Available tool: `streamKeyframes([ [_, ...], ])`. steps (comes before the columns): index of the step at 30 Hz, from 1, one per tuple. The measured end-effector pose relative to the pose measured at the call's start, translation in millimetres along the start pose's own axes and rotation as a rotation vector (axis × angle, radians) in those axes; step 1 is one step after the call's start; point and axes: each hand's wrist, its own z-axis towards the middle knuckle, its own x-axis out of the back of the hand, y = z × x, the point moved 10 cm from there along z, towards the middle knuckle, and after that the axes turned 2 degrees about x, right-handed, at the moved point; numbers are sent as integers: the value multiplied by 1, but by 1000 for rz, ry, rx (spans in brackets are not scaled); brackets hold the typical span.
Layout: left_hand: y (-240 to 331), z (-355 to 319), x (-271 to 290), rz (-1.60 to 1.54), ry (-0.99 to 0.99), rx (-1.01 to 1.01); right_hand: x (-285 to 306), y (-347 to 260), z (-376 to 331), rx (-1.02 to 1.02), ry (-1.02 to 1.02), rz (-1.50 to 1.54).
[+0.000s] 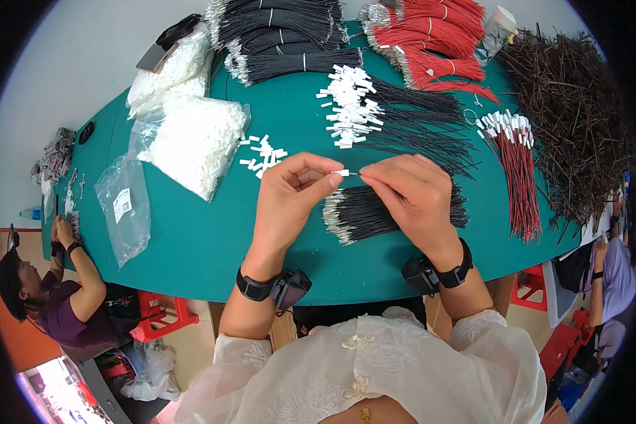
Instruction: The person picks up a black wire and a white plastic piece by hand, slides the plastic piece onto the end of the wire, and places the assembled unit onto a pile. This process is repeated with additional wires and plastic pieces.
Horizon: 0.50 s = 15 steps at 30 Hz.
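The left hand [290, 194] pinches a small white housing [342, 172] between thumb and forefinger; the right hand [417, 194] pinches a thin wire [355, 174] just beside it. Both are held above the worktop [191, 247], near its middle. The housing's long axis runs nearly level, left to right, with one end toward the left fingertips and the other facing the right hand. The wire's short visible tip points left, roughly in line with the housing; whether it sits inside is too small to tell. The rest of the wire is hidden by the right hand. That hand and its forearm also cover part of the black bundle [357, 212], whose pale ends point left. Stacked black wires [290, 35] are cut off at the upper edge.
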Motion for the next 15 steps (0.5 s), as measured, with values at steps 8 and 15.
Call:
streamKeyframes([
  [8,-1,0,-1,-6,-13,6,0,-9,0,78,-23,-51],
  [15,-6,-1,-5,-18,-8,4,-5,-3,-2,15,-25,56],
])
